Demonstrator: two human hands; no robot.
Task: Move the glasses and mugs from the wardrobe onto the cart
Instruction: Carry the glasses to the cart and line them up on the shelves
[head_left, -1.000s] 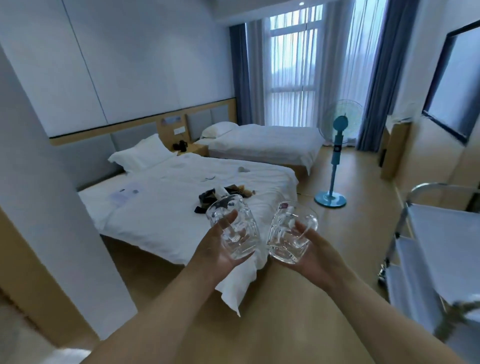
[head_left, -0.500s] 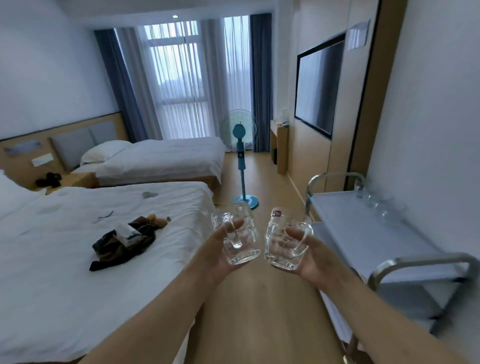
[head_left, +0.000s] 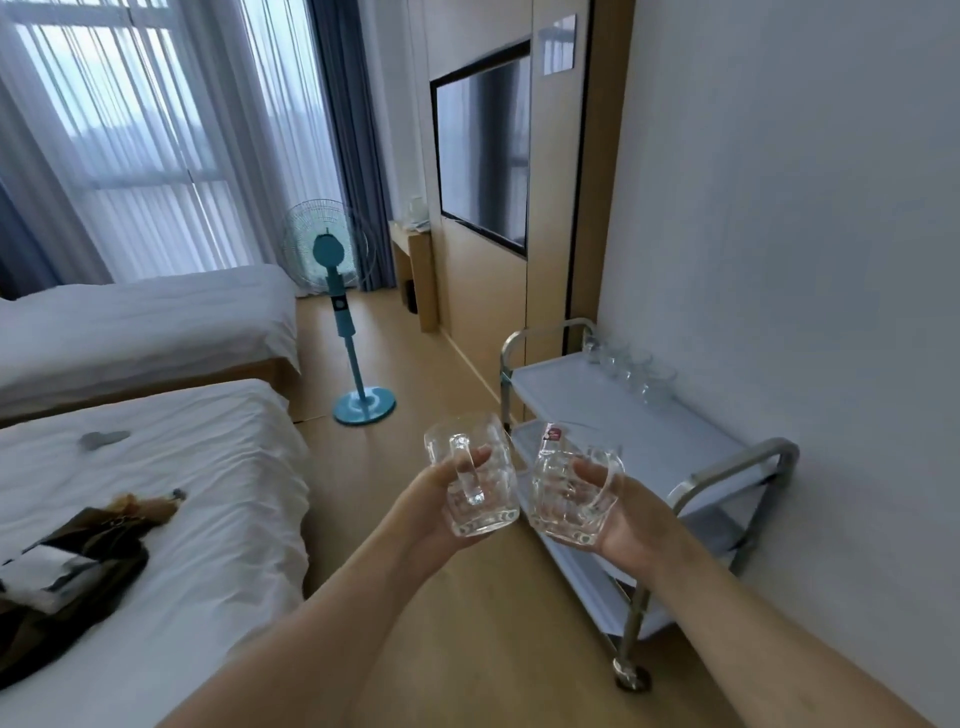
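I carry two clear glass mugs in front of me. My left hand grips the left mug with fingers through its handle. My right hand holds the right mug, which bears a small red sticker, the same way. Both mugs hang over the floor just left of the cart, a metal-framed trolley with pale shelves against the right wall. Several clear glasses stand in a row along the far edge of the cart's top shelf. The wardrobe is out of view.
A white bed with dark clothing on it lies at the left, a second bed behind it. A blue standing fan stands in the aisle of wooden floor. A wall television and a small desk are beyond the cart.
My view has swung right, from the beds to the wall with the cart. The cart has come closer and more central. Both hands keep their hold on the mugs.
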